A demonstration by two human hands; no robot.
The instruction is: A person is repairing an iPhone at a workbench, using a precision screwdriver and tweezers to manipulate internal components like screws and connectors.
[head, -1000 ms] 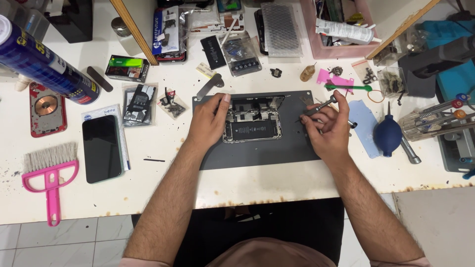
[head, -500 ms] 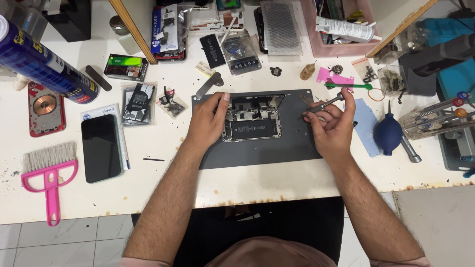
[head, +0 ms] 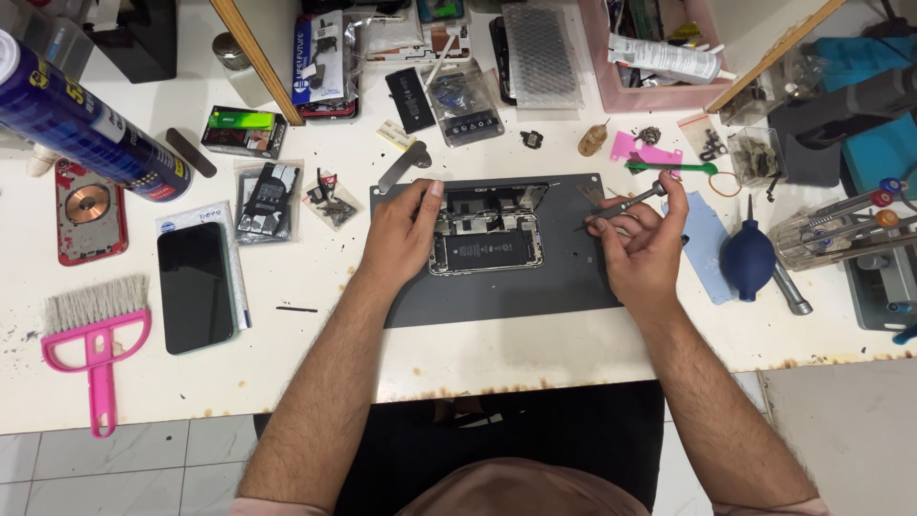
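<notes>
On the dark grey rectangular mat (head: 535,287), my left hand (head: 399,239) fingers grip the opened black phone (head: 485,239) — its left edge hidden; my right hand (head: 642,247), right of it, pinches a thin metal screwdriver (head: 626,204) — tip indistinct.

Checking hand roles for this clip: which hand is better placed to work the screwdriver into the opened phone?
Right. The right hand already holds the screwdriver, tip pointing toward the opened phone, while the left hand grips the phone's edge.

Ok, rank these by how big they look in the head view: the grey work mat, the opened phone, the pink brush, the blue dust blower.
1. Grey work mat
2. Pink brush
3. Opened phone, partly hidden by the left hand; close to the brush, so unsure
4. Blue dust blower
</notes>
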